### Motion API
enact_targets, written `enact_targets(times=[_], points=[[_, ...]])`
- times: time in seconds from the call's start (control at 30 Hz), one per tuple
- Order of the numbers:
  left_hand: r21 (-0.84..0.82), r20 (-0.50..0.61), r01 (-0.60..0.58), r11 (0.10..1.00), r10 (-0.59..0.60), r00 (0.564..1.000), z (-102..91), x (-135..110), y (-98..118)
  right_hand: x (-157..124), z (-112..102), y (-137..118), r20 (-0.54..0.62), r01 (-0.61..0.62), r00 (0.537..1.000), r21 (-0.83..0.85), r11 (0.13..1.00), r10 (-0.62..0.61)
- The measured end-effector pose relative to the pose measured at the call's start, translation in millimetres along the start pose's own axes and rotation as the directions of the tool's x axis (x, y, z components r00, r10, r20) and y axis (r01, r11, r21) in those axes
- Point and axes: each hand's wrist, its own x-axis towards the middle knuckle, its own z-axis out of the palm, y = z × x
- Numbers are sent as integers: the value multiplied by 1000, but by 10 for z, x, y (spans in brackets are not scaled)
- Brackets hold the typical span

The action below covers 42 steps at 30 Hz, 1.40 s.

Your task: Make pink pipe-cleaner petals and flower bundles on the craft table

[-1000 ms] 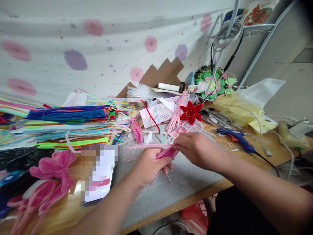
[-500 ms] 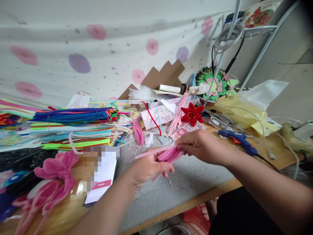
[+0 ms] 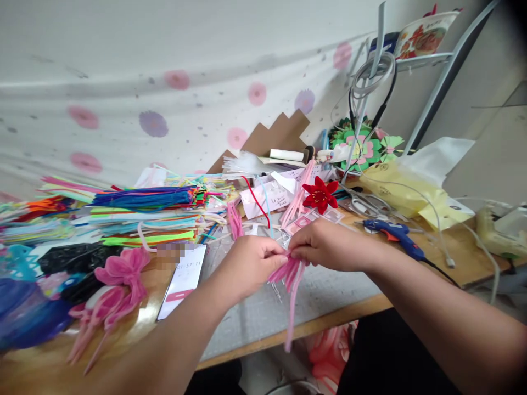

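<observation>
My left hand (image 3: pixel 251 266) and my right hand (image 3: pixel 325 244) meet over the grey cutting mat (image 3: pixel 325 293), both pinched closed on a bunch of pink pipe cleaners (image 3: pixel 290 274). The folded ends fan out just below my fingers, and one long pink stem hangs down past the table's front edge. A thin metal tool pokes out under my left hand; what it is I cannot make out.
A phone (image 3: pixel 183 280) lies left of the mat. Finished pink flowers (image 3: pixel 119 285) rest at the left. Stacked coloured pipe cleaners (image 3: pixel 144 214) fill the back left. A red flower (image 3: pixel 320 193), a blue glue gun (image 3: pixel 395 233), cables and a yellow bag (image 3: pixel 405 189) sit right.
The pink bunch was held level between my hands; now the hands have come together and the long stem has swung down over the table edge. The view has shifted right.
</observation>
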Motion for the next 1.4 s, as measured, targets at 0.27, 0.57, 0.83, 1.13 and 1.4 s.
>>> enact_targets(times=[0.27, 0.57, 0.83, 1.13, 1.4], points=[[-508, 40, 131, 852, -129, 991, 285, -155, -174, -89, 31, 4, -154, -51, 983, 294, 954, 100], [-849, 20, 205, 488, -357, 934, 582, -330, -119, 8, 318, 65, -446, -28, 870, 381, 924, 210], [-939, -43, 99, 329, -399, 916, 689, -398, -167, 59, 600, -54, -522, 59, 771, 627, 777, 363], [-941, -71, 68, 331, -390, 918, 667, -459, -273, 63, 862, -130, -159, 22, 937, 916, 400, 311], [-942, -105, 40, 332, -407, 907, 696, -505, -328, 133, 979, -161, -414, 42, 846, 680, 732, 337]])
